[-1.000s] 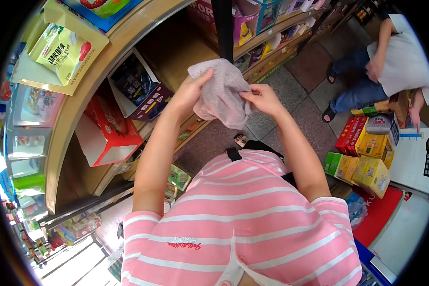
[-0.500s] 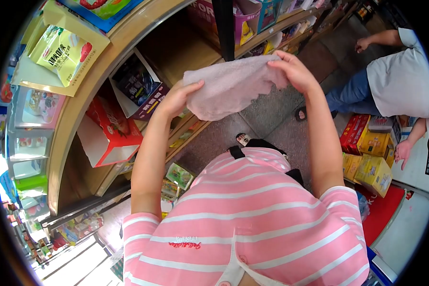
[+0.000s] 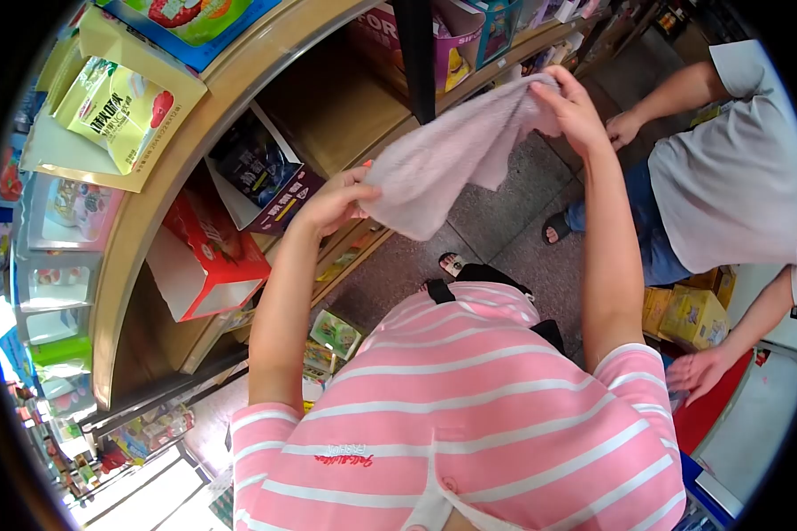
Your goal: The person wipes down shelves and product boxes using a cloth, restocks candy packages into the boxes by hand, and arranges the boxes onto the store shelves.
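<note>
On the left shelf: holds a yellow packet, a red carton and, further right, a purple carton; looks unaltered over the last second.
Left hand: clamps the near left end of the pale cloth between thumb and fingers; sits slightly nearer than half a second ago.
Cloth: bunched a second ago, now stretches between both hands above the floor; slants from near left to far right, with a loose fold drooping toward the right. Seems well opened out, probably far along in the spreading.
Right hand: pinches the far right end with thumb and fingers; reaches farther out than half a second ago, so tilts the cloth.
Person at right: stands closer now, partly hiding the yellow boxes; has no hold on the cloth.
</note>
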Demonstrator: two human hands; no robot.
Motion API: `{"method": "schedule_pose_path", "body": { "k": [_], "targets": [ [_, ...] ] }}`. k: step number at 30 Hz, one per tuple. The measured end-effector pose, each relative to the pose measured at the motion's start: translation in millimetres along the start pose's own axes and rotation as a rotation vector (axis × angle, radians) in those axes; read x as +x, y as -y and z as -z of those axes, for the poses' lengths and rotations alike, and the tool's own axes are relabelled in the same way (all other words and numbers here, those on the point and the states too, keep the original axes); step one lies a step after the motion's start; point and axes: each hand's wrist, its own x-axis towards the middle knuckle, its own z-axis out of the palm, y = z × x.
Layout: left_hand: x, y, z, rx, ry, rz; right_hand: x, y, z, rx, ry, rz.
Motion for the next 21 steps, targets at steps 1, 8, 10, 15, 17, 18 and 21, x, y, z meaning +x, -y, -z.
{"method": "schedule_pose_path", "body": {
  "k": [1, 8, 10, 15, 17, 18, 21],
  "targets": [
    [1.9, 2.9, 3.4, 0.0, -0.001, 0.0, -2.9, 3.7, 3.0, 0.009, -0.042, 0.006],
    [13.6, 13.5, -1.7, 0.267, -0.003, -0.047, 1.6, 8.9, -3.4, 0.039, -0.056, 0.054],
    [16.2, 14.9, -11.1, 0.423, -0.014, 0.014, 1.9, 21.1, -14.2, 0.005, -0.061, 0.063],
    [65.9, 27.0, -10.2, 0.754, -0.175, 0.258, -32.0, 66.5, -63.8, -0.197, -0.086, 0.276],
    [77.6, 34.6, -24.6, 0.184, -0.219, 0.007, -66.3, 85.1, -86.7, -0.314, -0.081, 0.296],
    [75.6, 21.7, -36.2, -0.016, -0.154, 0.055, -84.9, 80.5, -94.7, -0.356, 0.012, 0.269],
    [66.6, -3.6, -58.7, -0.369, -0.016, -0.016, -129.9, 53.1, -114.5, -0.539, 0.334, 0.347]
  ]
}}
